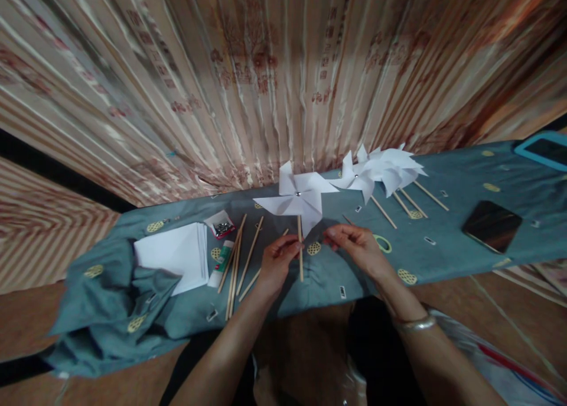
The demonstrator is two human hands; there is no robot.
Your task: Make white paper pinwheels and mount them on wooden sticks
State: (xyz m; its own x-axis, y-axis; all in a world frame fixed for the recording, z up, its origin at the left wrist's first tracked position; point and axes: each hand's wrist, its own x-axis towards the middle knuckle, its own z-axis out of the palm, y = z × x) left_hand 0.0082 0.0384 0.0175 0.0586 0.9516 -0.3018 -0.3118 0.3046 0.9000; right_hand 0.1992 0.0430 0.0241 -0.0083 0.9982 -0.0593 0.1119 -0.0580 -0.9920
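Note:
My left hand (280, 257) is closed around the wooden stick of a white paper pinwheel (297, 196), which stands upright with a shiny pin at its centre. Just right of the stick is my right hand (352, 246), its thumb and fingertips pinched together and apart from the pinwheel. Whether anything small is between those fingertips I cannot make out. Behind the right hand lies a pair of scissors (383, 244) with a green handle, partly hidden. Several finished pinwheels (385, 169) lie overlapped to the right, their sticks pointing toward me.
Left on the cloth-covered table (443, 246) lie stacked white paper (177, 252), a small box of metal pins (221, 226), a glue stick (220, 263) and several loose wooden sticks (234, 270). A dark phone (492, 226) and a blue-framed device (544, 149) are right. A curtain hangs behind.

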